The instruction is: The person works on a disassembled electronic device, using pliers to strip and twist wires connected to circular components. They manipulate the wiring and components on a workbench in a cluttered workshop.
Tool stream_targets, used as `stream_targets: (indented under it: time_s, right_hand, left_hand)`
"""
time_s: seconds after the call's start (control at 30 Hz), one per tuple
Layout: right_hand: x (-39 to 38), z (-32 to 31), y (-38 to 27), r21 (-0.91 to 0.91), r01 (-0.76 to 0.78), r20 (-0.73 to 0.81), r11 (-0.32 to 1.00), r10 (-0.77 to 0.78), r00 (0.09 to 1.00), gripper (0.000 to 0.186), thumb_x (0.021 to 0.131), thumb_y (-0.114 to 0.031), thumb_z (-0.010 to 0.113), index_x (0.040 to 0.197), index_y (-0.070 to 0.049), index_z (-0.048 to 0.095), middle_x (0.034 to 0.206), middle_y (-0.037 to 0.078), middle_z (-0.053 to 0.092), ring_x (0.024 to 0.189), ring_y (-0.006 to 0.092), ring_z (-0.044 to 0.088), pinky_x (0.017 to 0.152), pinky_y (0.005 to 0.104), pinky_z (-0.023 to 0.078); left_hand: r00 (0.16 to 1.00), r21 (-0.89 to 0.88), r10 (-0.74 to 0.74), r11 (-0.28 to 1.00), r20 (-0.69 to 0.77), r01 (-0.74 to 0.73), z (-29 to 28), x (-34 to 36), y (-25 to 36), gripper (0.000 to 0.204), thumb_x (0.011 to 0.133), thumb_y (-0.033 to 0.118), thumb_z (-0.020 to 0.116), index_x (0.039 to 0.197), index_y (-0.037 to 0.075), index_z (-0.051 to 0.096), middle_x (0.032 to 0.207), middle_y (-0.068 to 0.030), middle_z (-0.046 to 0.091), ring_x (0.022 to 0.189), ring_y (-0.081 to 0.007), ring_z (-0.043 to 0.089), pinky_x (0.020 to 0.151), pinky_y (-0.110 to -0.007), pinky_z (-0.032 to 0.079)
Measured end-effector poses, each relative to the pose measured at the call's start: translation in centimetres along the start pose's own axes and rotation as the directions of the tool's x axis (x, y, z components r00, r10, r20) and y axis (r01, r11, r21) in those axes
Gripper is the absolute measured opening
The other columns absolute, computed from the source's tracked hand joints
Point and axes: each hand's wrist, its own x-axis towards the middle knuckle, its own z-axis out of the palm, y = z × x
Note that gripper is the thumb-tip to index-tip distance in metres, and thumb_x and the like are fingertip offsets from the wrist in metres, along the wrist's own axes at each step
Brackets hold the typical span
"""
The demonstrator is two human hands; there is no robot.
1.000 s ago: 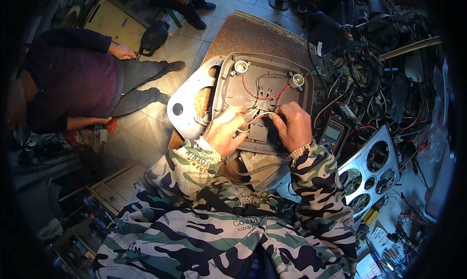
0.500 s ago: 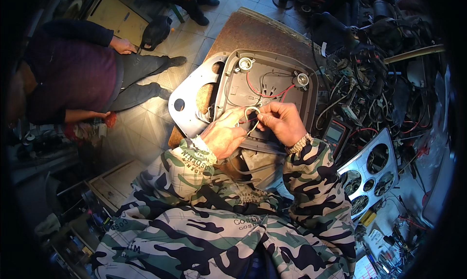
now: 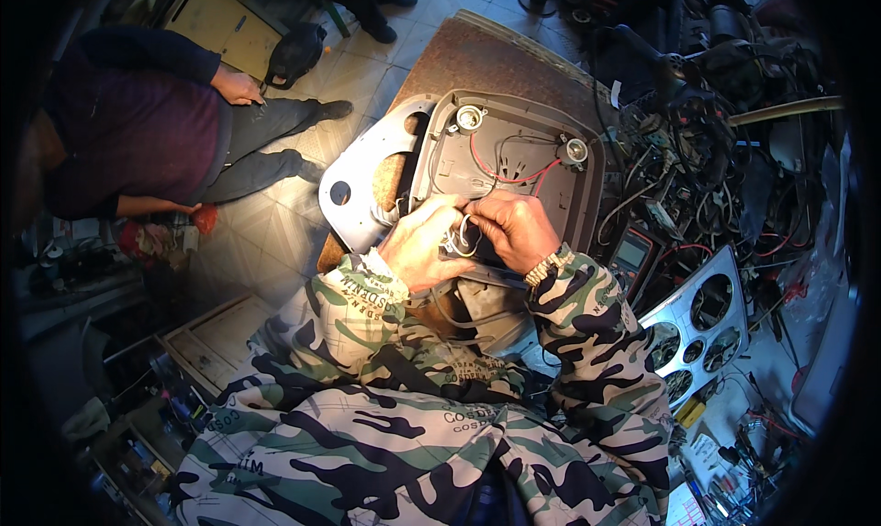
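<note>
Head view: the left hand [image 3: 424, 241] and the right hand [image 3: 521, 232] meet over the near edge of the grey-brown plastic housing [image 3: 541, 127], fingers bent, both grips appearing to pinch the pale wire [image 3: 476, 239]; the fingertips partly cover one another, so what exactly each one presses is hard to make out. From here the likeliest trouble, I would judge, is a springy strand slipping out of the pinch, since the lead is curled tight and little of it can be held. A hard pull could also strain the red wire [image 3: 496, 173] if the two are linked, though the hands hide any join. The housing overlaps the silver panel [image 3: 362, 210] on the table [image 3: 459, 62], so a heavy push at its near edge might rock or slide it. As for looks, the pale wire is thin, whitish and glossy under the lamp, bent into a narrow loop between the hands, with its ends out of sight. Beyond it the housing's matt, ribbed inside is exposed, with a round metal fitting [image 3: 470, 119] in the far left corner and another [image 3: 574, 151] in the far right.
</note>
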Motion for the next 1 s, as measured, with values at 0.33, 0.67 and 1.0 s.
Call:
stream_targets:
  time_s: [0.33, 0.67, 1.0]
  right_hand:
    - [1.7, 0.1, 1.4, -0.051, 0.183, 0.163, 0.982, -0.172, 0.972, 0.015, 0.087, -0.004, 0.070, 0.101, -0.006, 0.075, 0.088, 0.016, 0.069, 0.083, 0.0410, 0.069, 0.071, 0.0482, 0.055]
    - [2.7, 0.3, 1.3, -0.007, 0.070, 0.325, 0.998, -0.064, 0.944, 0.015, 0.095, -0.014, 0.073, 0.108, -0.010, 0.080, 0.087, 0.016, 0.069, 0.083, 0.0398, 0.068, 0.072, 0.0458, 0.054]
    - [2.7, 0.7, 1.8, -0.008, 0.004, 0.308, 1.000, -0.001, 0.951, 0.015, 0.089, -0.011, 0.073, 0.102, -0.006, 0.080, 0.094, 0.018, 0.074, 0.089, 0.0414, 0.071, 0.076, 0.0479, 0.055]
  left_hand:
    - [0.969, -0.020, -0.090, 0.996, -0.228, 0.088, 0.6, 0.2, 0.1, 0.027, 0.085, 0.011, 0.079, 0.105, -0.001, 0.066, 0.120, -0.0224, 0.067, 0.103, -0.0360, 0.071, 0.089, -0.041, 0.057]
    - [0.976, 0.057, -0.099, 0.992, -0.194, 0.112, 0.1, 0.3, -0.3, 0.024, 0.079, 0.001, 0.073, 0.100, -0.004, 0.064, 0.106, -0.0209, 0.065, 0.092, -0.0366, 0.070, 0.080, -0.040, 0.058]
    - [0.967, 0.113, -0.096, 0.986, -0.238, 0.126, 0.3, 0.6, 0.1, 0.016, 0.080, 0.002, 0.077, 0.090, -0.001, 0.066, 0.103, -0.0195, 0.066, 0.090, -0.0398, 0.068, 0.079, -0.043, 0.056]
